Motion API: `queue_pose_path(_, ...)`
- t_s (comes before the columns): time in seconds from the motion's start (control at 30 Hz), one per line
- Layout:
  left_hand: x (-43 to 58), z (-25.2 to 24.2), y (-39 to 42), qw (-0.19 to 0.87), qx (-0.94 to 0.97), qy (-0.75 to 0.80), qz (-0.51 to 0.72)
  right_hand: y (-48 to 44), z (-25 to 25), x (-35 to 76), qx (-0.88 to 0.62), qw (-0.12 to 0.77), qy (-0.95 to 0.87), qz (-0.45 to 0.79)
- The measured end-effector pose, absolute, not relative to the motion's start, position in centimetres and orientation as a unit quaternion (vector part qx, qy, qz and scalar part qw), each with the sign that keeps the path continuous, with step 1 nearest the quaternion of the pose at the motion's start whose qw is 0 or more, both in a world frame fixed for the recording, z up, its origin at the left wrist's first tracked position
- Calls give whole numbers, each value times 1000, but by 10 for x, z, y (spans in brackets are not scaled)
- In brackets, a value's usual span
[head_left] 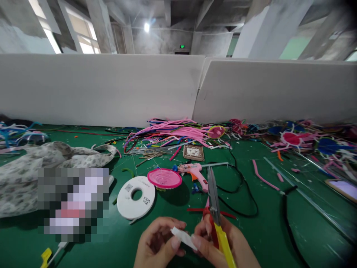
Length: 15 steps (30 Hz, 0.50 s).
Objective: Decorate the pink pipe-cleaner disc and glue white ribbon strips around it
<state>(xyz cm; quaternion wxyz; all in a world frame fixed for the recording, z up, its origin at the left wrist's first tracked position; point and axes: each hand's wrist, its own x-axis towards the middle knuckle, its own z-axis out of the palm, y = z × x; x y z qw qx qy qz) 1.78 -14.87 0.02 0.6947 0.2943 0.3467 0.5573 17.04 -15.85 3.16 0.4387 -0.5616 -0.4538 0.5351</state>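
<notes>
At the bottom centre, my left hand (158, 242) pinches a small white strip (182, 238), possibly tape, between thumb and fingers. My right hand (223, 245) touches the strip's other end with its fingertips while it grips scissors (214, 201) with a red and yellow handle, blades closed and pointing up. Just beyond the hands on the green table (264, 230) lie a white tape reel (136, 197), a pink round woven piece (164, 178) and a pink glue gun (193, 172).
A heap of pink and coloured pipe cleaners (173, 132) lies by the white partition (111, 89). A small framed picture (193, 152), a black cable (245, 193), flowered cloth (41, 160) at left and finished round pieces (292, 138) at right.
</notes>
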Motion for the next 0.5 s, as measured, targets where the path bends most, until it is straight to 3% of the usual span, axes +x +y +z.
queue_pose_path(0.37, 11, -1, -153, 686, 311, 365, 548, -163, 23, 170, -564, 431, -451, 542)
queue_pose_path(0.5, 13, 3, -155, 646, 318, 396, 569, -165, 21, 164, -557, 465, -426, 541)
